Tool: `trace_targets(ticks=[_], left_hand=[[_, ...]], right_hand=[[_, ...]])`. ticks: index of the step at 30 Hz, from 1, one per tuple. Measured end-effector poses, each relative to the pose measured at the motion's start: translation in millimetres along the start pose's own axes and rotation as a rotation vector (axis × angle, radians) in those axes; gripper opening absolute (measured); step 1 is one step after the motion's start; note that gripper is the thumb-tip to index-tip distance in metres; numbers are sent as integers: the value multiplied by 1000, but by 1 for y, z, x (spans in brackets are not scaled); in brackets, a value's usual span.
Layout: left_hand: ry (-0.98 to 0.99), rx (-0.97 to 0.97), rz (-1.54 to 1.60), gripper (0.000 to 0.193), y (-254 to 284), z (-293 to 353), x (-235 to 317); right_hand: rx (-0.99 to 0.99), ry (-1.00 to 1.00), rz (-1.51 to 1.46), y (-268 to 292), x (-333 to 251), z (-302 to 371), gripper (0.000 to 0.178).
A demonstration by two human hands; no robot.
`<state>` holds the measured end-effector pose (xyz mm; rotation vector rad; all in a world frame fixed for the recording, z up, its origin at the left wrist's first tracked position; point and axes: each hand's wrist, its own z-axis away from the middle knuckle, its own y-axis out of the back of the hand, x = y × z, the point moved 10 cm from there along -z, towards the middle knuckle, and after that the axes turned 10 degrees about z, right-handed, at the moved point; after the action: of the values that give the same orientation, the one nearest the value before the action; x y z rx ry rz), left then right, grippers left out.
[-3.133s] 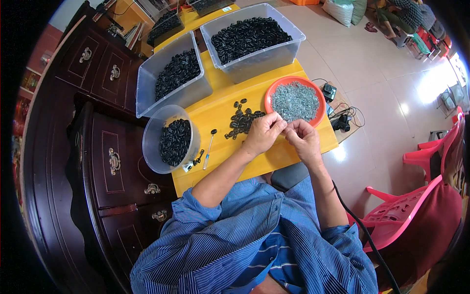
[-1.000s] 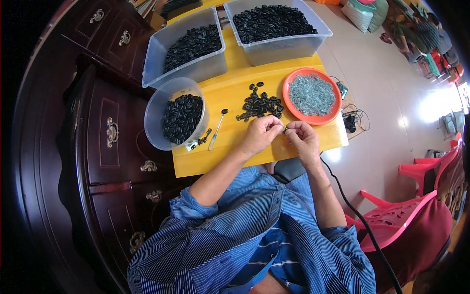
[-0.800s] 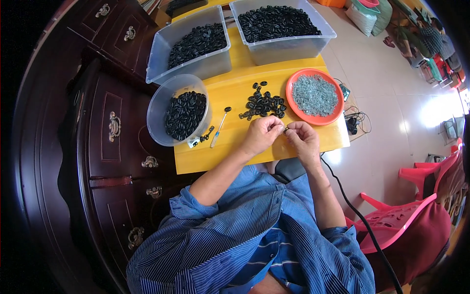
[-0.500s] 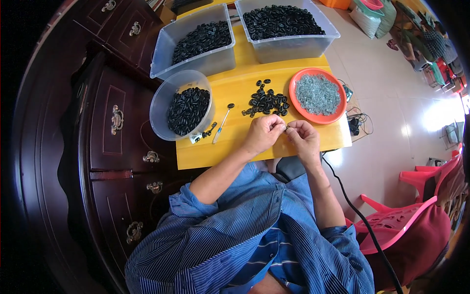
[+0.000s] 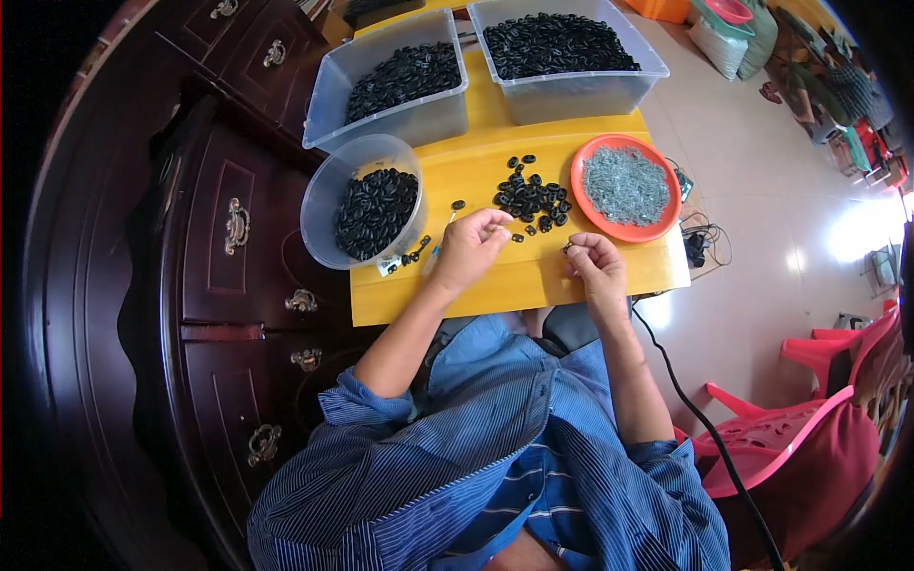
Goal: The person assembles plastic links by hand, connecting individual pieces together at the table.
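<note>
Dark wood cabinet (image 5: 205, 238) on my left, yellow table (image 5: 514, 276) set against it, my striped blue shirt filling the bottom of the view. Two clear bins (image 5: 400, 81) of black rings at the table's far edge; a round clear tub (image 5: 367, 200) of the same rings at its left end, near my left hand. Orange dish (image 5: 625, 186) of small grey metal bits to the right. Between tub and dish, a loose pile of rings (image 5: 531, 195) lies on the bare top, just beyond both hands. A small tool (image 5: 436, 249) lies beside the tub. My left hand (image 5: 468, 249) rests on the table, fingers curled together, tips just short of the pile's near edge; whether it holds a ring I cannot tell. My right hand (image 5: 592, 266) sits apart from the left, thumb and forefinger pinched on one small dark piece (image 5: 567, 247), raised near the pile's right side, below the dish.
</note>
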<state>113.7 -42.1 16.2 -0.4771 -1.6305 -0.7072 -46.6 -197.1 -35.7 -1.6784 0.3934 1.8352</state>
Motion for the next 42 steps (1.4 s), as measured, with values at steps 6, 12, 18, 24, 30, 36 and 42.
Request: trace_targets(ticks=[6, 12, 18, 24, 30, 36, 42], left_hand=[[-109, -56, -326, 19, -9, 4, 11], [-205, 10, -490, 19, -12, 0, 26], [-221, 69, -523, 23, 6, -6, 15], [-146, 62, -578, 26, 4, -12, 8], [-133, 51, -592, 20, 8, -16, 2], [-145, 26, -693, 16, 3, -19, 7], [-146, 4, -698, 18, 1, -16, 7]], right_hand=[[5, -50, -20, -3, -2, 1, 16], [-24, -50, -44, 3, 4, -1, 15], [-50, -31, -35, -2, 0, -1, 15], [-47, -44, -24, -1, 2, -1, 15], [-64, -30, -22, -2, 1, -1, 15], [-72, -42, -23, -2, 3, -2, 15], [-75, -29, -20, -3, 2, -1, 15]])
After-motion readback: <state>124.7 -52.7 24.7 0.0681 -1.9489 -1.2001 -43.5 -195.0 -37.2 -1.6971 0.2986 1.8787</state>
